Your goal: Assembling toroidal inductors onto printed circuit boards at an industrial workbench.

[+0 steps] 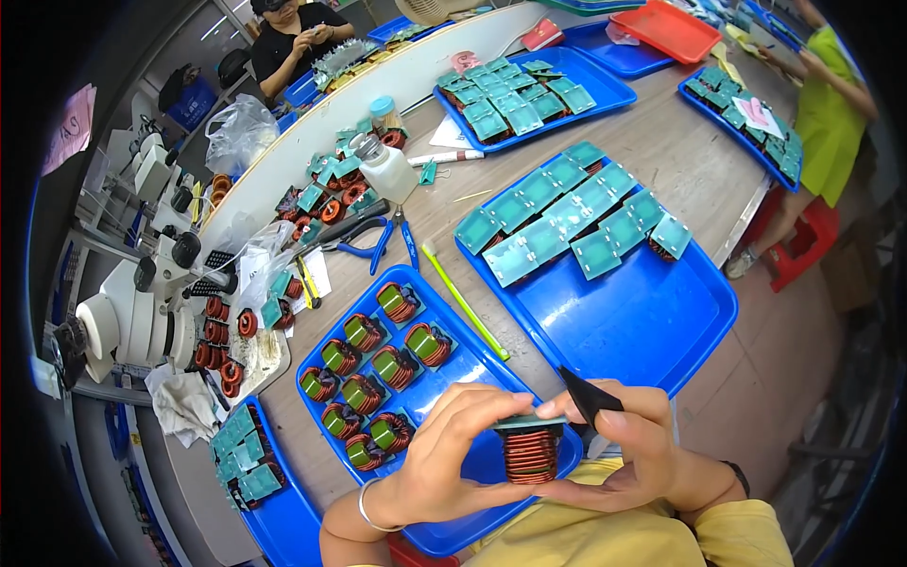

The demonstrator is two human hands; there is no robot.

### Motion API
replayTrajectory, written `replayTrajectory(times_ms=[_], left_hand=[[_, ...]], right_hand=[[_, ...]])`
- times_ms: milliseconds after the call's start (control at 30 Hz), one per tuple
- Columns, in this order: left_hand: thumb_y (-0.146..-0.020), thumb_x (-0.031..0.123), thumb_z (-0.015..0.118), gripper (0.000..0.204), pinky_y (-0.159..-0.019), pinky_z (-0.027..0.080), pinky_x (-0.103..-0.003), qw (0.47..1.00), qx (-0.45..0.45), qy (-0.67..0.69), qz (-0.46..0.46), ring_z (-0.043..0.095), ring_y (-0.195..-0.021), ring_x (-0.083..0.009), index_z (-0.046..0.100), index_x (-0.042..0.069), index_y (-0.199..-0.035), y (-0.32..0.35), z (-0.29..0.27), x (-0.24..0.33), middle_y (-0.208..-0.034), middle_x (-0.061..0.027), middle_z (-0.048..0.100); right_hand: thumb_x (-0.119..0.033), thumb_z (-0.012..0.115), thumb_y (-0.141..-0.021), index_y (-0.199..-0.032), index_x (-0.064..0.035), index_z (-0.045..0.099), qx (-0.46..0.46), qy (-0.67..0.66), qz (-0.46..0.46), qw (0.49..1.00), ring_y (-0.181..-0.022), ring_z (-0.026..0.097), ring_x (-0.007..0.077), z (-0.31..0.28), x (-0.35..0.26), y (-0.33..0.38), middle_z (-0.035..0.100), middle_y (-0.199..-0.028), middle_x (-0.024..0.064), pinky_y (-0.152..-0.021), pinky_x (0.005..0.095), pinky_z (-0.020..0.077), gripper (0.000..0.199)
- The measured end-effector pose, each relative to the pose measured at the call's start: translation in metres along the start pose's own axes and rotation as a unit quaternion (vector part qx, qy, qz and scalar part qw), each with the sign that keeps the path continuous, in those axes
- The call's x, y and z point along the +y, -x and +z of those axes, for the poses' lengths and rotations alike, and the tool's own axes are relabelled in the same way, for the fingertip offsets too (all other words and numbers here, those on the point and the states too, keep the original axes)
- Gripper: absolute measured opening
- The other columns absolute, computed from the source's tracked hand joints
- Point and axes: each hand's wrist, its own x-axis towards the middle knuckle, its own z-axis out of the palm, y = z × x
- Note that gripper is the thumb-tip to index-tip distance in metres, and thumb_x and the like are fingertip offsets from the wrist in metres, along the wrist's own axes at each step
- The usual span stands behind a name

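Presently, left hand (420,477) and right hand (652,458) clamp a copper coil (531,456) between their fingers. Beyond the left fingers, a blue tray (439,386) holds taped coils (429,344); beyond the right, another tray (628,326) carries green boards (557,222)

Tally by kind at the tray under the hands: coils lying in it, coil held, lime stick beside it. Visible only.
Coils in tray: 10
Held coil: 1
Lime stick: 1
Total: 12
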Motion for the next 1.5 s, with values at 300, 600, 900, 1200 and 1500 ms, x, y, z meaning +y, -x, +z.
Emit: replayTrajectory(times_ms=[300, 600, 900, 1200, 1500], left_hand=[[-0.053, 0.014, 0.086, 0.082, -0.086, 0.043, -0.032, 0.982, -0.043, 0.120, -0.139, 0.053, -0.096, -0.0217, 0.045, -0.006, -0.122, 0.005, -0.002, 0.002, -0.105, -0.0134, 0.050], [-0.054, 0.015, 0.085, 0.072, -0.087, 0.043, -0.034, 0.984, -0.036, 0.132, -0.116, 0.054, -0.098, -0.0239, 0.052, -0.006, -0.114, 0.007, -0.002, 0.000, -0.106, -0.0148, 0.051], [-0.055, 0.014, 0.084, 0.068, -0.087, 0.043, -0.036, 0.990, -0.024, 0.126, -0.065, 0.054, -0.098, -0.0263, 0.052, -0.004, -0.112, 0.004, -0.002, -0.001, -0.104, -0.0154, 0.057], [-0.055, 0.017, 0.083, 0.066, -0.090, 0.038, -0.037, 0.997, -0.020, 0.071, -0.017, 0.051, -0.101, -0.0261, 0.052, 0.000, -0.111, 0.004, -0.001, -0.004, -0.106, -0.0132, 0.061], [-0.057, 0.018, 0.083, 0.067, -0.092, 0.038, -0.037, 0.986, -0.025, 0.145, -0.074, 0.049, -0.104, -0.0257, 0.051, 0.000, -0.113, 0.007, -0.001, -0.006, -0.107, -0.0148, 0.060]], right_hand=[[-0.014, 0.081, -0.063, -0.126, 0.0047, 0.036, 0.056, -0.073, 0.073, 0.993, -0.101, 0.053, 0.0247, 0.000, 0.000, 0.007, 0.043, -0.117, 0.0182, -0.084, 0.0304, 0.0449, 0.080], [-0.012, 0.080, -0.063, -0.127, 0.0043, 0.035, 0.036, -0.087, 0.093, 0.991, -0.103, 0.053, 0.0253, -0.001, 0.003, 0.012, 0.043, -0.118, 0.0183, -0.085, 0.0311, 0.0446, 0.080], [-0.011, 0.080, -0.063, -0.127, 0.0046, 0.036, 0.038, -0.091, 0.096, 0.990, -0.103, 0.051, 0.0248, 0.000, 0.002, 0.013, 0.046, -0.115, 0.0184, -0.084, 0.0308, 0.0438, 0.079], [-0.004, 0.083, -0.057, -0.131, -0.0019, 0.029, 0.003, -0.058, 0.085, 0.995, -0.099, 0.056, 0.0278, -0.004, 0.002, 0.013, 0.038, -0.117, 0.0156, -0.081, 0.0357, 0.0473, 0.091], [-0.006, 0.083, -0.057, -0.132, -0.0031, 0.028, -0.012, -0.055, 0.095, 0.994, -0.100, 0.055, 0.0282, -0.006, 0.002, 0.015, 0.037, -0.117, 0.0161, -0.081, 0.0357, 0.0484, 0.094]])
